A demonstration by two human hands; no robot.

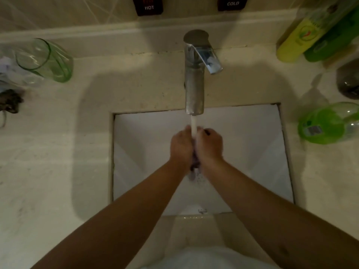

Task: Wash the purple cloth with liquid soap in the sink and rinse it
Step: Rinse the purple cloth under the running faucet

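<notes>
Left hand (180,146) and right hand (209,145) pressed together (fingers curled).

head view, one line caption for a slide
Both hands, left hand and right hand, squeeze the purple cloth under the running tap.

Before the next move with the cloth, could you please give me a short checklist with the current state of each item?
1. Water runs from the faucet: ok.
2. Purple cloth sits under the stream, over the sink: ok.
3. Left hand and right hand both grip the cloth: ok.
4. Suds rinsed out: cannot tell, the cloth is mostly hidden.
5. Green soap bottle within reach on the counter: ok.
</notes>
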